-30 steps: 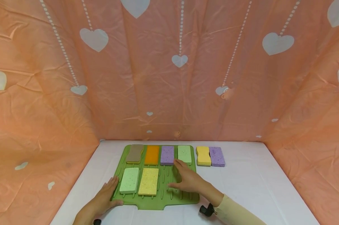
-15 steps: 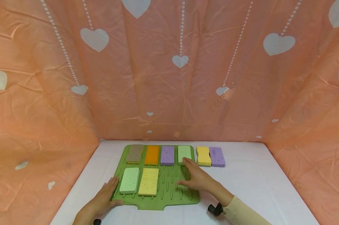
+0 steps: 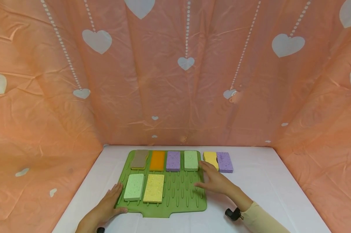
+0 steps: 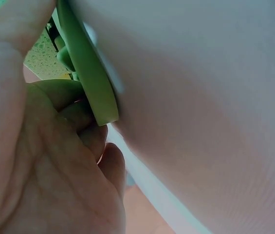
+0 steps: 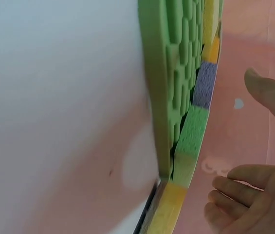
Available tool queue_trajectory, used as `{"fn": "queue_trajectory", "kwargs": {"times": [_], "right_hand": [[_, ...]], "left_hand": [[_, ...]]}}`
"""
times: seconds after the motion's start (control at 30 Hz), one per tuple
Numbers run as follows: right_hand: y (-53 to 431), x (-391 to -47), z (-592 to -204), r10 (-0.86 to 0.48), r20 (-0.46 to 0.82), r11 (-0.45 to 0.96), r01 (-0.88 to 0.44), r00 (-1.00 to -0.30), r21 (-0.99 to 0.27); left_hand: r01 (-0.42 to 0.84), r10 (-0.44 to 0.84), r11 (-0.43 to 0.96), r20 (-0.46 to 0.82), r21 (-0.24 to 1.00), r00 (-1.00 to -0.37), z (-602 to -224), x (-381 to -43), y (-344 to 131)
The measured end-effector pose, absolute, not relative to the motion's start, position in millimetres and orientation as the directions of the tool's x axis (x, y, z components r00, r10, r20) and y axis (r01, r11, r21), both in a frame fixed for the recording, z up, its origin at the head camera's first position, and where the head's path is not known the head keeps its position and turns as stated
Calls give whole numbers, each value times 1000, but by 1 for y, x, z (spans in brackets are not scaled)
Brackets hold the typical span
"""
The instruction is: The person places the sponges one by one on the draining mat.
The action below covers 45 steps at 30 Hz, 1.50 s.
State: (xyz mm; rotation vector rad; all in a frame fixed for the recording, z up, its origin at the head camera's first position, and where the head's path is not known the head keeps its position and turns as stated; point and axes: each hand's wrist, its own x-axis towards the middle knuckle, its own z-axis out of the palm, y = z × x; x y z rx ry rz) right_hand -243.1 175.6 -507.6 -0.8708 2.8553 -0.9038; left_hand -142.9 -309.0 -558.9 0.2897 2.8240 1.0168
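A green ribbed mat [image 3: 155, 212] with a lip at its front lies on the white table, sponges in two rows on it. My left hand [image 3: 106, 205] rests at the mat's left edge, fingers along the side and thumb at the front corner; in the left wrist view its fingers touch the green rim [image 4: 96, 92]. My right hand [image 3: 217, 182] hovers over the mat's right edge, fingers spread, holding nothing. Its fingertips overlap the yellow wavy-sided sponge [image 3: 210, 158] in the head view. A purple sponge [image 3: 225, 162] stands right beside that one, off the mat.
Along the mat's back row lie a grey-topped sponge [image 3: 139, 159], an orange one [image 3: 157, 160], a purple one [image 3: 173, 160] and a light green one [image 3: 191, 160]. Another light green sponge [image 3: 134, 187] and a speckled yellow sponge [image 3: 154, 188] lie in front. A pink heart-print curtain [image 3: 163, 81] encloses the table.
My right hand has moved right across the mat, from near the back-row purple sponge, past the light green one, to the mat's right edge. The left hand and the sponges have stayed put.
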Motion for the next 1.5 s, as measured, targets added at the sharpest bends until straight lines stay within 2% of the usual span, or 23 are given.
{"fn": "queue_trajectory", "kwargs": {"times": [0.3,0.57,0.83,1.1,1.5], "right_hand": [[199,-252,-507,-463,118,705,-445,-879,-551],[216,-262,-506,-459,110,720,-442,-882,-535],[232,-273,-504,-453,145,695,-451,-879,-560],[247,-287,-504,-454,191,710,-483,-870,-513],[266,-305,-501,-458,89,743,-436,-884,-509]], "left_hand": [[125,221,752,-69,648,-973,-557,-143,-309],[132,225,760,-67,637,-972,-560,-145,-310],[120,219,746,-71,655,-973,-562,-145,-311],[101,223,751,-106,652,-969,-550,-143,-306],[221,235,758,59,614,-970,-571,-142,-312]]}}
